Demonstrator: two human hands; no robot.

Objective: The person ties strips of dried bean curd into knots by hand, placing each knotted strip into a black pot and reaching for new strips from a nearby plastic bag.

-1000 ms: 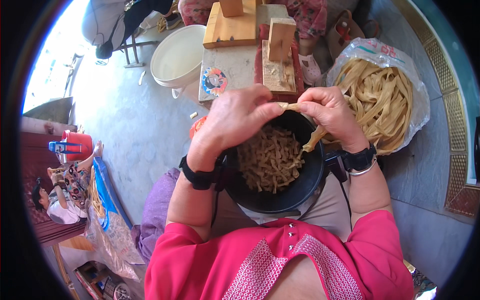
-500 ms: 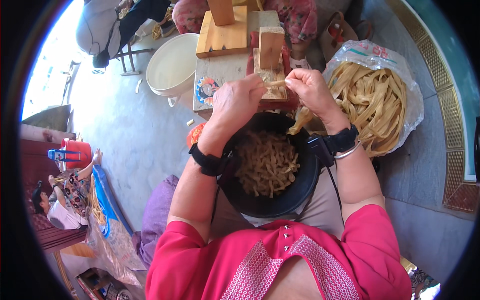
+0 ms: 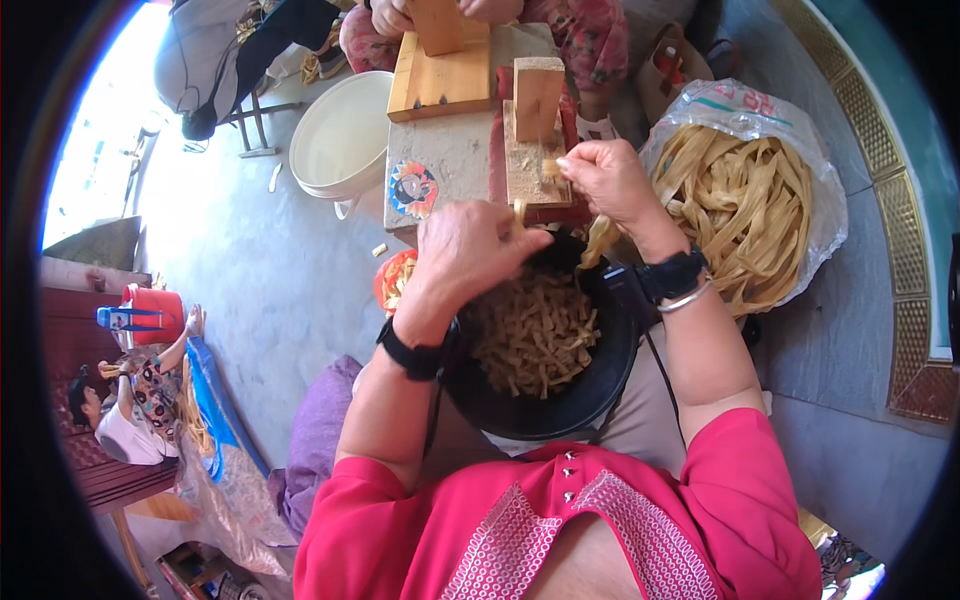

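My left hand (image 3: pixel 468 250) is over the far left rim of a black basin (image 3: pixel 540 425) in my lap. A short tan piece (image 3: pixel 519 213) sticks up between its closed thumb and fingers. My right hand (image 3: pixel 612 182) pinches a long tan strip (image 3: pixel 599 241), whose short end shows past the fingertips while the rest hangs over the basin's far right edge. Several short tan pieces (image 3: pixel 540 335) lie heaped in the basin. Beyond my right fingertips stands a small wooden board with an upright block (image 3: pixel 538 100) on red cloth.
A clear plastic bag of long tan strips (image 3: pixel 745 200) stands at my right. Ahead is a worktable (image 3: pixel 460 150) with a larger wooden stand (image 3: pixel 440 80); another person's hands touch it. A white bucket (image 3: pixel 340 135) and a small red container (image 3: pixel 396 278) are at the left.
My hands have come apart. The left one has moved down toward the basin with a short piece; the right keeps the strip. Across the table, another person's hands have come to the wooden stand.
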